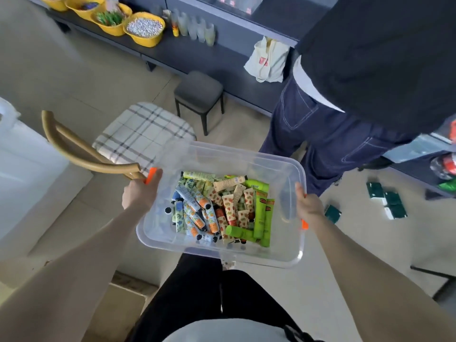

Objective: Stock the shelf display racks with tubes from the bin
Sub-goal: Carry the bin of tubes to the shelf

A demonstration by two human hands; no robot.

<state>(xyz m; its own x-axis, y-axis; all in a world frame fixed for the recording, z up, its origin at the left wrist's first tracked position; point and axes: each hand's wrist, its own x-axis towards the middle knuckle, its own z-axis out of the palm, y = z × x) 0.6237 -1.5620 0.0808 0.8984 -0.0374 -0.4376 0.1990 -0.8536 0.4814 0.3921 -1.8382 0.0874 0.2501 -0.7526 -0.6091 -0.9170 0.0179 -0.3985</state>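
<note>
Grips a clear rectangular plastic bin (246,154) at centre frame: left hand (139,191) curled over the left rim, right hand (308,206) clasping the right rim. Heaped inside, small patterned and green squeeze tubes (222,211), mostly lying lengthwise up-frame, nearer the right hand. Likely needs setting down by the dark shelf (197,53) at upper frame, well apart, to free a hand.

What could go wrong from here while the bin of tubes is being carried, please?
The bin hangs only from the left hand and right hand at its end rims; a slip might spill the loose tubes. Another person stands just ahead, so a bump seems possible. Green boxes lie on the floor: a trip hazard.
</note>
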